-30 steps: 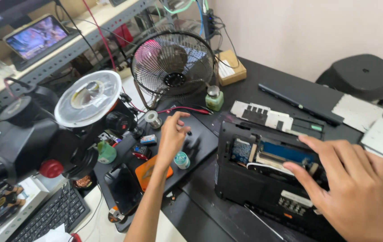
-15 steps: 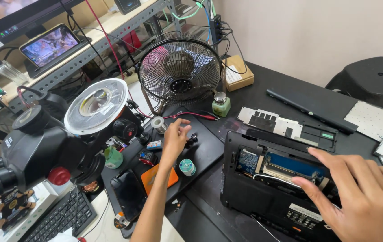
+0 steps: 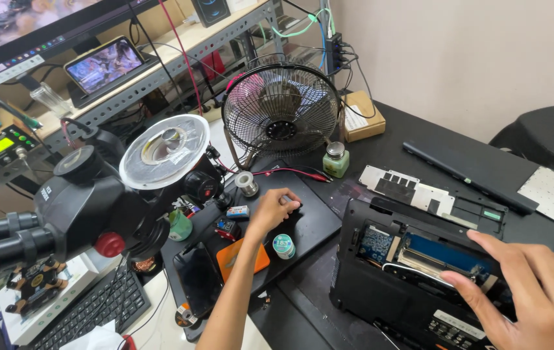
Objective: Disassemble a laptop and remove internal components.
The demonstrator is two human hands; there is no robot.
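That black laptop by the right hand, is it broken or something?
It looks opened rather than broken: the laptop has its cover off, baring a blue circuit board, and a detached panel lies behind it. No damage shows.

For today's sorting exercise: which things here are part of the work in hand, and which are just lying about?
In hand:
left hand on a small tool
right hand on the opened laptop

Lying about:
fan
microscope
green bottle
solder spool
small round tin
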